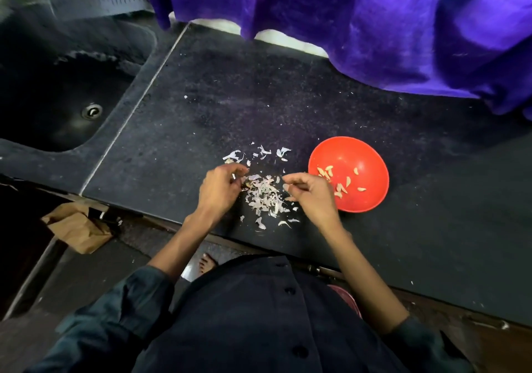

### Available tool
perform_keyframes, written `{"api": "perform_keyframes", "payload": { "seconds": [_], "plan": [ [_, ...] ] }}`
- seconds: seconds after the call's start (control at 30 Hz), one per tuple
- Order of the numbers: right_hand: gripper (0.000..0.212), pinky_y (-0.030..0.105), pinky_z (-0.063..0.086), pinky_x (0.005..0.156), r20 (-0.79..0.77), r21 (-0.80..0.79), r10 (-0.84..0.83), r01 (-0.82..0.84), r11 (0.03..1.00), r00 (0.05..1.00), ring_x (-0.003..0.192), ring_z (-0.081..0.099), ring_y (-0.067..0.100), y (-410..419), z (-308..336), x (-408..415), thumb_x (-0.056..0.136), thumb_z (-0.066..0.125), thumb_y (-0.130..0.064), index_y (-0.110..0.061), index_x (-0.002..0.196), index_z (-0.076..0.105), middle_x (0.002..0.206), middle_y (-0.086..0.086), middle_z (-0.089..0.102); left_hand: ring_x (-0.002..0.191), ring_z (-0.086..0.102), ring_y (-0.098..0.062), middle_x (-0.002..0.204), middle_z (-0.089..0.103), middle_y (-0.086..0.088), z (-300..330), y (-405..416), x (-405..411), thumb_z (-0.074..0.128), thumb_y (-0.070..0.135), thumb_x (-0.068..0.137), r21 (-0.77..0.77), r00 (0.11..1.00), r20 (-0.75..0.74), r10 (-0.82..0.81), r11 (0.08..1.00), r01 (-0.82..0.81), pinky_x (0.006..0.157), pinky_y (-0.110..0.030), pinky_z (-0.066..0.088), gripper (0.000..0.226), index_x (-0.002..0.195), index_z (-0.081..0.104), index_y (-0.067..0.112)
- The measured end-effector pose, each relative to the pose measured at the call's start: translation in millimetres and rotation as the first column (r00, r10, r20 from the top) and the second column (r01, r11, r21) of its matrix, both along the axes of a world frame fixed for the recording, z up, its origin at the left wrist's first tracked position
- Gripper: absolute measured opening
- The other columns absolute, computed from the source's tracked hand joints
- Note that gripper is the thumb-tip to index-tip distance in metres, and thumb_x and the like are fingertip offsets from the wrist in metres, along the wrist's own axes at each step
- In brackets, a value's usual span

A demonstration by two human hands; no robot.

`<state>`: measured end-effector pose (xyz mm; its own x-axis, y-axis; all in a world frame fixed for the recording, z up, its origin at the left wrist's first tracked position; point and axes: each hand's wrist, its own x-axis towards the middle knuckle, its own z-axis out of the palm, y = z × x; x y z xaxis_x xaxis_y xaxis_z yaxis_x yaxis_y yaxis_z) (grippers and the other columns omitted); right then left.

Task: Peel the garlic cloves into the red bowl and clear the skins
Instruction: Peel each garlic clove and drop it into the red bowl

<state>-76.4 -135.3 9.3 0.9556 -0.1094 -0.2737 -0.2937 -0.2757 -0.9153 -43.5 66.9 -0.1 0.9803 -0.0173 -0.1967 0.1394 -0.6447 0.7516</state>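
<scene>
The red bowl [361, 199] stands on the dark counter [259, 99], at the right, with several peeled garlic cloves [335, 179] lying in it. A heap of pale garlic skins [264, 194] is spread on the counter between my hands, with more scraps beyond them. My left hand [220, 188] hovers at the left edge of the heap, its fingers curled around something small that is mostly hidden. My right hand [309, 192] is at the heap's right edge, just left of the bowl, fingers curled as if pinching; I cannot make out what it holds.
A black sink [57, 93] with a metal drain [92, 111] lies at the left. Purple cloth [374, 21] hangs over the counter's back edge. A brown paper bag [76, 225] sits on the floor below the counter's near edge, and my bare foot [207, 263] shows there too.
</scene>
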Motion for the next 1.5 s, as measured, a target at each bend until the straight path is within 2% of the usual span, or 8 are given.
{"api": "perform_keyframes", "payload": {
  "seconds": [0.23, 0.57, 0.7, 0.83, 1.0, 1.17, 1.33, 1.5],
  "plan": [
    [0.031, 0.030, 0.051, 0.092, 0.027, -0.446, 0.254, -0.215, 0.869, 0.967, 0.097, 0.065, 0.017, 27.4, -6.3, 26.1, 0.087, 0.068, -0.008, -0.012, 0.118, 0.068, 0.118, 0.006, 0.065, 0.082, 0.070, -0.022, 0.099, 0.072, -0.003, -6.5, 12.4, 3.2, 0.061, 0.004, 0.089, -0.002, 1.000, -0.004, 0.026, 1.000, -0.026, 0.072, -0.046, 0.059, 0.026, 0.104, 0.070, 0.022],
    [0.030, 0.036, 0.047, 0.087, -0.067, -0.734, 0.452, -0.351, 0.582, 0.889, 0.112, 0.053, 0.026, 60.2, -17.7, 43.8, 0.094, 0.058, -0.024, -0.020, 0.123, 0.064, 0.114, 0.004, 0.056, 0.082, 0.070, -0.023, 0.099, 0.072, -0.002, -12.1, 20.7, 8.1, 0.063, 0.005, 0.088, -0.046, 1.000, -0.006, -0.009, 0.999, 0.009, 0.071, -0.047, 0.059, 0.025, 0.105, 0.070, 0.022],
    [0.023, 0.035, 0.049, 0.085, -0.030, -0.722, 0.440, -0.323, 0.612, 0.898, 0.101, 0.060, 0.025, 56.3, -19.3, 44.6, 0.093, 0.056, -0.015, -0.016, 0.111, 0.070, 0.106, 0.004, 0.062, 0.083, 0.070, -0.022, 0.097, 0.073, -0.003, -12.0, 20.2, 8.3, 0.063, 0.004, 0.088, -0.069, 0.999, 0.000, -0.034, 0.997, 0.034, 0.074, -0.044, 0.059, 0.024, 0.106, 0.071, 0.018],
    [0.018, 0.036, 0.052, 0.085, 0.084, -0.620, 0.349, -0.226, 0.751, 0.933, 0.087, 0.065, 0.019, 45.8, -17.2, 45.5, 0.090, 0.061, -0.007, -0.011, 0.105, 0.071, 0.103, 0.005, 0.067, 0.080, 0.068, -0.017, 0.101, 0.073, -0.004, -9.3, 17.9, 7.5, 0.063, 0.001, 0.089, -0.115, 0.999, -0.009, -0.045, 0.992, 0.044, 0.076, -0.039, 0.059, 0.023, 0.108, 0.070, 0.012],
    [0.024, 0.005, 0.043, 0.069, 0.164, -0.489, 0.215, -0.110, 0.866, 0.963, 0.066, 0.053, -0.004, 29.3, -10.7, 43.7, 0.090, 0.061, 0.002, -0.009, 0.107, 0.073, 0.094, -0.001, 0.065, 0.070, 0.066, -0.016, 0.098, 0.071, -0.006, -6.1, 11.1, 7.0, 0.058, -0.005, 0.091, -0.173, 0.997, -0.047, -0.055, 0.984, 0.046, 0.057, -0.028, 0.059, 0.023, 0.107, 0.069, 0.007],
    [0.038, 0.039, 0.059, 0.084, 0.142, -0.327, 0.094, -0.043, 0.944, 0.985, 0.091, 0.070, 0.020, 20.0, -15.5, 36.5, 0.091, 0.048, 0.014, -0.007, 0.114, 0.070, 0.105, 0.011, 0.072, 0.065, 0.065, -0.015, 0.097, 0.068, -0.003, -6.5, 3.5, 6.9, 0.057, -0.004, 0.091, -0.178, 0.997, -0.046, -0.069, 0.982, 0.060, 0.062, -0.033, 0.060, 0.024, 0.109, 0.068, 0.008],
    [0.031, 0.038, 0.055, 0.090, 0.140, -0.482, 0.182, -0.094, 0.871, 0.973, 0.094, 0.067, 0.021, 17.4, -13.6, 22.4, 0.090, 0.056, 0.008, -0.006, 0.113, 0.070, 0.111, 0.011, 0.069, 0.072, 0.065, -0.015, 0.097, 0.067, -0.002, -7.5, 2.5, 5.3, 0.056, -0.007, 0.091, -0.173, 0.997, -0.038, -0.066, 0.983, 0.059, 0.068, -0.032, 0.059, 0.026, 0.109, 0.068, 0.008],
    [0.031, 0.039, 0.052, 0.090, -0.017, -0.589, 0.213, -0.181, 0.787, 0.977, 0.092, 0.065, 0.024, 24.6, -17.8, 17.6, 0.090, 0.068, -0.022, -0.009, 0.118, 0.066, 0.113, 0.010, 0.061, 0.069, 0.064, -0.011, 0.099, 0.067, -0.002, -7.6, 1.7, 3.2, 0.055, -0.006, 0.091, -0.165, 0.997, -0.036, -0.075, 0.984, 0.068, 0.061, -0.034, 0.060, 0.027, 0.111, 0.068, 0.008]
  ]
}}
